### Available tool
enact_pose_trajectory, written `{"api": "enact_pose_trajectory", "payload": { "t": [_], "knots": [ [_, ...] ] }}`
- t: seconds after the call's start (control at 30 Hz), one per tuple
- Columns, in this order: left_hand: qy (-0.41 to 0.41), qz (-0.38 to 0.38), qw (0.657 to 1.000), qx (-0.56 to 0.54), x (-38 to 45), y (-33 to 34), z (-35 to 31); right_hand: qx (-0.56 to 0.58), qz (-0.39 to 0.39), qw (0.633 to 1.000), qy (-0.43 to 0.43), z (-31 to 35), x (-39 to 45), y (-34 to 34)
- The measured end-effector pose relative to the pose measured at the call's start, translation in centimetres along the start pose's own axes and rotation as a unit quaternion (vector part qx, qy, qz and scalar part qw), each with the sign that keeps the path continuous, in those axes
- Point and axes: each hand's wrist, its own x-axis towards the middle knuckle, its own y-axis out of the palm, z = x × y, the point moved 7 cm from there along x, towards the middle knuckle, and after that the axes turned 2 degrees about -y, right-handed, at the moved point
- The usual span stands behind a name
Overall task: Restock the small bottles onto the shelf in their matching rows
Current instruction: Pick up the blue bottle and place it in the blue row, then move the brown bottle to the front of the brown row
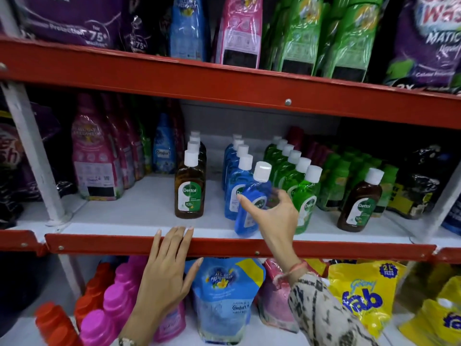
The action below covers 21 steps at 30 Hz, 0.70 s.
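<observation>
On the middle white shelf [129, 208] small white-capped bottles stand in rows running back: a brown row [190, 193], a blue row [233, 181] and a green row [303, 193]. A single brown bottle [360, 203] stands apart, right of the green row. My right hand [277, 216] grips a tilted blue bottle [245, 221] at the front of the blue row, its base near the shelf lip. My left hand [164, 275] lies flat on the red shelf edge [324, 248], fingers over the lip, holding nothing.
Pink and blue softener pouches [94, 158] fill the shelf's left side, green and dark packs [421, 183] the right. The red upper shelf beam [224, 91] hangs low overhead. Below are orange and pink bottles [117, 295], a blue pouch [224, 295] and yellow bags [364, 295].
</observation>
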Motion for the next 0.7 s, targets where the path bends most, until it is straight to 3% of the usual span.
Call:
{"api": "enact_pose_trajectory", "payload": {
  "t": [0.3, 0.47, 0.6, 0.7],
  "knots": [
    [-0.006, 0.005, 1.000, 0.007, 0.0, 0.2, 0.0, -0.074, 0.028, 0.997, -0.013, -1.0, 0.6, 1.6],
    [-0.004, 0.003, 1.000, 0.009, 0.1, 0.1, 0.0, -0.053, 0.067, 0.996, -0.021, -1.5, 0.1, 0.1],
    [-0.005, 0.007, 1.000, 0.008, 0.0, 0.3, 0.1, 0.016, -0.016, 0.999, -0.039, -2.6, 0.2, -5.6],
    [-0.011, 0.012, 1.000, 0.007, 0.0, 0.5, 0.2, -0.006, -0.121, 0.992, -0.037, -5.5, 1.7, -10.9]
  ]
}}
